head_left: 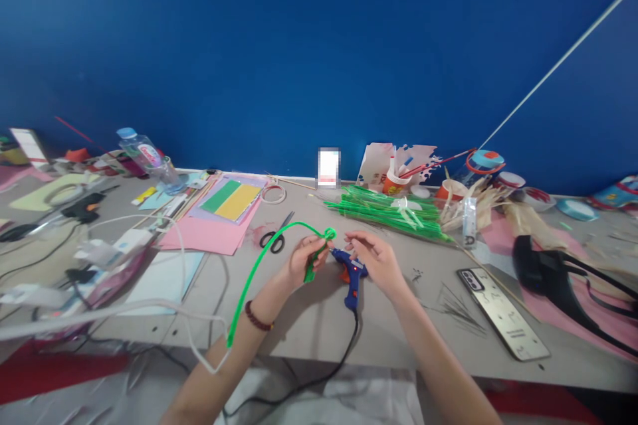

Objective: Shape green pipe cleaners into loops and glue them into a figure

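Note:
My left hand is closed round a fuzzy green pipe cleaner, whose long tail arches over my wrist and hangs to the left. Above my fingertips the pipe cleaner ends in a small coiled loop; a shorter green piece pokes out below the palm. My right hand hovers just right of the loop, apart from it, its fingers loosely bent with nothing visible between them. Between and below my hands a blue glue gun lies on the table, a small red light lit on it. Black-handled scissors lie behind my left hand.
A bundle of green pipe cleaners in clear wrapping lies at the back. A phone rests at the right. Pink paper, a plastic bottle and white cables occupy the left. The glue gun's black cord drops over the front edge.

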The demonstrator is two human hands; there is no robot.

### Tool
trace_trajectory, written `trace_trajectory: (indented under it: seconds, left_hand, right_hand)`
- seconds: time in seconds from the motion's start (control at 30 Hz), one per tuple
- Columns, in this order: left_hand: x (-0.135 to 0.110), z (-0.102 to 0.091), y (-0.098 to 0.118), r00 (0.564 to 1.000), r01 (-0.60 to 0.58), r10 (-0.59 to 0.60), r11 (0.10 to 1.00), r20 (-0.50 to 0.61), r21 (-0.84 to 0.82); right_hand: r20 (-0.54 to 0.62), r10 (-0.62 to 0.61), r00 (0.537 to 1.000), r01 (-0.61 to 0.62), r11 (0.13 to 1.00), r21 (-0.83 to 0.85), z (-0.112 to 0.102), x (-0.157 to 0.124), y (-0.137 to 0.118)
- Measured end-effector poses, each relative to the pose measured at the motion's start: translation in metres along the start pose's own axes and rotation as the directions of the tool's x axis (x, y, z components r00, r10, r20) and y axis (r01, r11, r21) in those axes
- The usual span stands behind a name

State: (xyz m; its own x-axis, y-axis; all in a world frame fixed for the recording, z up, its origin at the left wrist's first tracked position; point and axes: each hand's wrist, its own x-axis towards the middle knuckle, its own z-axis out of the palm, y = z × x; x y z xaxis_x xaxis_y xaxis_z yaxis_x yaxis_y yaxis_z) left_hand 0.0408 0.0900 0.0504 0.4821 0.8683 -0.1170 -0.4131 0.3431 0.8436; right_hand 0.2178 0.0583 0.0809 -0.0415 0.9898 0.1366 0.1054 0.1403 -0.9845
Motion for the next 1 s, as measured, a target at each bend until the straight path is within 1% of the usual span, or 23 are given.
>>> trace_trajectory:
  seconds: [0.07, 0.13, 0.17, 0.23, 0.33, 0.4, 0.47, 0.5, 0.57, 0.67, 0.77, 0.87, 1.0]
  left_hand:
    - [-0.001, -0.001, 0.0, 0.999, 0.035, -0.034, 0.999, 0.04, -0.014]
    - [-0.002, -0.001, 0.001, 0.99, 0.1, -0.095, 0.994, 0.105, -0.038]
    - [-0.003, 0.0, 0.0, 0.983, 0.132, -0.124, 0.99, 0.138, -0.046]
    - [-0.005, 0.001, 0.0, 0.966, 0.187, -0.174, 0.981, 0.191, -0.051]
    - [-0.006, 0.006, 0.001, 0.943, 0.252, -0.232, 0.966, 0.241, -0.054]
    - [-0.007, 0.01, 0.002, 0.925, 0.302, -0.275, 0.951, 0.263, -0.07]
    - [-0.007, 0.011, 0.002, 0.909, 0.344, -0.31, 0.936, 0.28, -0.081]
    - [-0.007, 0.011, 0.002, 0.903, 0.356, -0.32, 0.931, 0.287, -0.084]
    - [-0.007, 0.009, 0.0, 0.899, 0.364, -0.324, 0.927, 0.295, -0.091]
    - [-0.007, 0.005, -0.003, 0.902, 0.357, -0.313, 0.928, 0.299, -0.106]
    - [-0.006, 0.002, -0.005, 0.909, 0.342, -0.297, 0.932, 0.293, -0.116]
    - [-0.005, 0.002, -0.005, 0.922, 0.318, -0.276, 0.94, 0.272, -0.121]
    - [-0.004, 0.002, -0.004, 0.949, 0.255, -0.228, 0.961, 0.218, -0.105]
  right_hand:
    - [0.027, -0.008, 1.0, 0.008, 1.0, 0.003, -0.003, 0.006, -0.006]
    - [0.107, 0.02, 0.994, -0.019, 1.0, -0.009, -0.006, 0.013, -0.013]
    - [0.168, 0.047, 0.985, -0.045, 0.999, -0.017, -0.008, 0.017, -0.015]
    - [0.298, 0.111, 0.948, -0.109, 0.994, -0.023, -0.012, 0.022, -0.019]
    - [0.466, 0.185, 0.865, -0.207, 0.978, -0.004, -0.017, 0.027, -0.019]
    - [0.538, 0.209, 0.817, -0.267, 0.963, 0.032, -0.019, 0.028, -0.016]
    - [0.573, 0.216, 0.791, -0.315, 0.946, 0.079, -0.019, 0.027, -0.013]
    - [0.578, 0.219, 0.786, -0.333, 0.938, 0.098, -0.019, 0.027, -0.011]
    - [0.565, 0.229, 0.792, -0.355, 0.927, 0.123, -0.017, 0.026, -0.008]
    - [0.54, 0.258, 0.801, -0.395, 0.906, 0.153, -0.014, 0.025, -0.005]
    - [0.522, 0.277, 0.807, -0.44, 0.871, 0.218, -0.01, 0.023, -0.005]
    - [0.469, 0.283, 0.836, -0.435, 0.864, 0.253, -0.007, 0.02, -0.007]
    - [0.369, 0.286, 0.884, -0.383, 0.896, 0.223, -0.004, 0.017, -0.01]
